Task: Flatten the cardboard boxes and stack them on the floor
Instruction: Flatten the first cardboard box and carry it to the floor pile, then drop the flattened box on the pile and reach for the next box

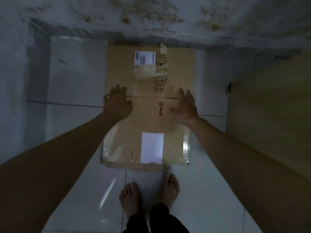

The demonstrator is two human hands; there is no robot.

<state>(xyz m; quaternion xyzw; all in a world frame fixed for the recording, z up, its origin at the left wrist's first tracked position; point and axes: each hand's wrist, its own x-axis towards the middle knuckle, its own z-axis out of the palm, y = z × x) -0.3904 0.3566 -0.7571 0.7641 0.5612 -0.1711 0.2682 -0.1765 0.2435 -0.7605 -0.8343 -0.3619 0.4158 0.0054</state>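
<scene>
A flattened brown cardboard box [148, 118] lies on the white tiled floor, its long side running away from me toward the wall. It bears a white shipping label at the far end, a blank white label at the near end and the print "PICO". My left hand [117, 102] rests palm down on its left edge with fingers spread. My right hand [186, 105] rests palm down near its right edge, fingers also apart. Neither hand grips anything. A second cardboard edge [134, 166] shows under the near end.
My bare feet [148, 194] stand on the tiles just before the box's near end. A stained wall [151, 19] rises right behind the box. A wooden panel [272, 105] stands at the right. White floor tiles [75, 78] stretch to the left.
</scene>
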